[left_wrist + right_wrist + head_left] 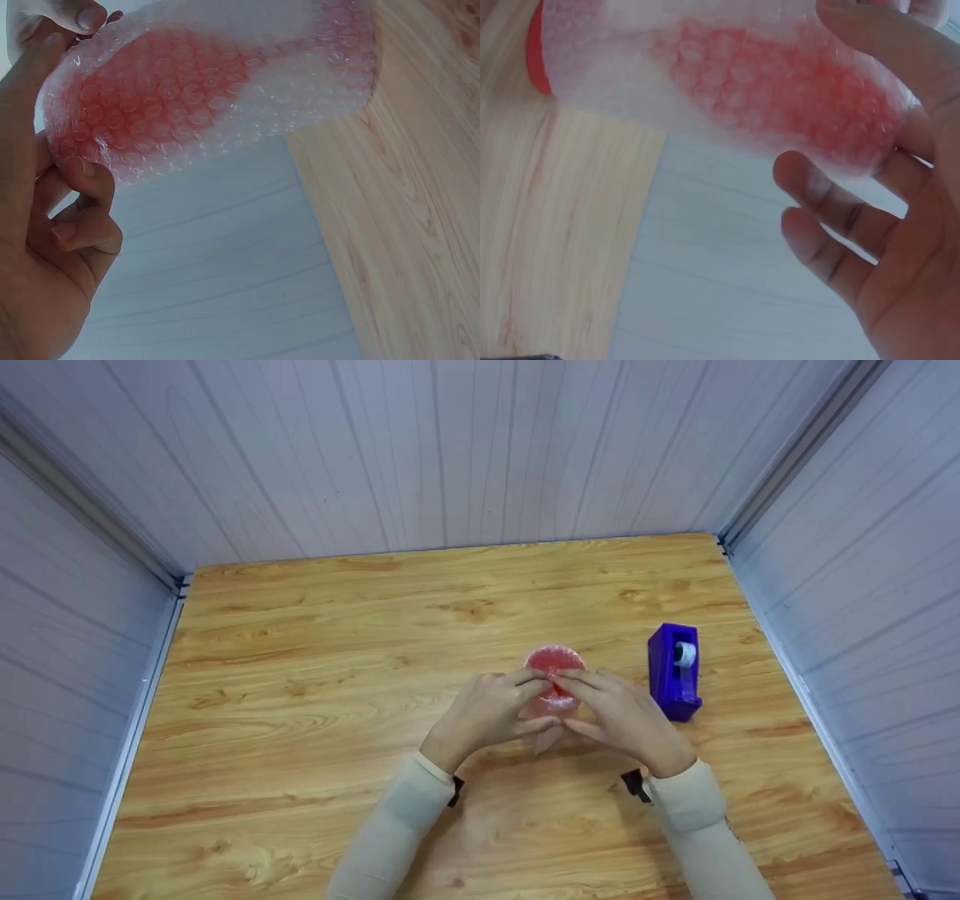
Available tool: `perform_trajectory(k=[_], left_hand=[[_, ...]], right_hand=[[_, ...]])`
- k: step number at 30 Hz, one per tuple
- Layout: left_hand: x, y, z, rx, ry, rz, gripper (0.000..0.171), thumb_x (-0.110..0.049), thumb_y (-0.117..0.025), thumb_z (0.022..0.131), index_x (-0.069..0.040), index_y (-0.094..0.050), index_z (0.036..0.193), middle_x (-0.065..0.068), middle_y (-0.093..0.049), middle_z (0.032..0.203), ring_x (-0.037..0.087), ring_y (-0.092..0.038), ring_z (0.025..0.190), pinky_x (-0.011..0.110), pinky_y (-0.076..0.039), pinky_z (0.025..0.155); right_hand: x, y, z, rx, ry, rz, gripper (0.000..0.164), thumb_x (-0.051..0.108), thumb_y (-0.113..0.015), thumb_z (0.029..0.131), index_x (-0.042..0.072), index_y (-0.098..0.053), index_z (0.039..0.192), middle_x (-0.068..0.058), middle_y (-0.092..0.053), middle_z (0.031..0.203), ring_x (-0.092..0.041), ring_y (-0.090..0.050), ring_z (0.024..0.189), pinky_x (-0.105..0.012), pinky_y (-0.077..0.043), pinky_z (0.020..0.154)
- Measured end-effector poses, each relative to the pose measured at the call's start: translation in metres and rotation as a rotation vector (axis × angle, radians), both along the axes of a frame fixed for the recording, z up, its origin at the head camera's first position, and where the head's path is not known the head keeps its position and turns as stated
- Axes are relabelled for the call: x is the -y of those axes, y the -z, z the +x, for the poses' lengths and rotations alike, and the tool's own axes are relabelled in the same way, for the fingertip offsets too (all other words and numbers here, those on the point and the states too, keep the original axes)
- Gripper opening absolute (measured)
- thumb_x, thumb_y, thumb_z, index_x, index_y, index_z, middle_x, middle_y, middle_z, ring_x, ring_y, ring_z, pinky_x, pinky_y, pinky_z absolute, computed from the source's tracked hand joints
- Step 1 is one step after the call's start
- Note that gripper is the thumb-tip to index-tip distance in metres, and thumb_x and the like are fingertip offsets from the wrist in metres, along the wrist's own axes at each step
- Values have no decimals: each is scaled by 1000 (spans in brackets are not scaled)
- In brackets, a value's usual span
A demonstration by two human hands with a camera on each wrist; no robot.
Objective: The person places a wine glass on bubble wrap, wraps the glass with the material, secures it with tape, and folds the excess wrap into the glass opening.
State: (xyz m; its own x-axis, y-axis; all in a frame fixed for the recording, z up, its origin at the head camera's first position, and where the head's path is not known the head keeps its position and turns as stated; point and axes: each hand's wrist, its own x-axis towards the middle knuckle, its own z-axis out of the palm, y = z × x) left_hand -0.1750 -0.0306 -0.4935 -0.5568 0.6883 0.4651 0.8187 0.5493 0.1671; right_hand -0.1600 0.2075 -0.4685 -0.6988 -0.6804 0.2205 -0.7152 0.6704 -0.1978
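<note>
A red goblet-shaped object (553, 660), wide at the top and narrowing to a stem, stands on the table wrapped in clear bubble wrap (307, 97). Its red base (537, 52) peeks out below the wrap in the right wrist view. My left hand (491, 709) holds the wrap's upper edge from the left, fingertips over the top and thumb at the near side. From the other side my right hand (626, 716) grips the same edge, its fingertips meeting the left ones above the opening. Two lower fingers of the right hand (915, 225) extend off the wrap.
To the right of the hands stands a blue tape dispenser (664, 671) with a small roll of tape (685, 654). The wood-grain table (315, 660) is bounded by pale panel walls (465, 450) at the back and both sides.
</note>
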Motion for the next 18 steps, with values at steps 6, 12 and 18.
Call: perform_trajectory(k=[6, 12, 18], left_hand=[[-6, -6, 0, 64, -75, -114, 34, -47, -69, 92, -16, -72, 105, -4, -66, 100, 8, -53, 59, 26, -52, 53], [-12, -17, 0, 137, -109, -218, 28, -44, -71, 90, -17, -69, 85, -5, -61, 83, 8, -40, 54, 25, -41, 44], [-12, -21, -3, 141, -109, -262, 32, -46, -70, 89, -19, -64, 72, -7, -54, 73, 7, -32, 52, 24, -35, 42]], right_hand=[[10, -3, -6, 62, 2, 57, 49, 30, -81, 87, 6, -67, 127, -7, -66, 125, -25, -65, 107, -41, -55, 90], [15, -6, -8, 134, 48, 124, 29, 26, -81, 85, 10, -71, 108, 0, -67, 103, -20, -61, 86, -39, -55, 77], [18, -7, -10, 128, 46, 129, 18, 22, -80, 82, 11, -70, 91, 3, -62, 86, -15, -54, 71, -34, -51, 65]])
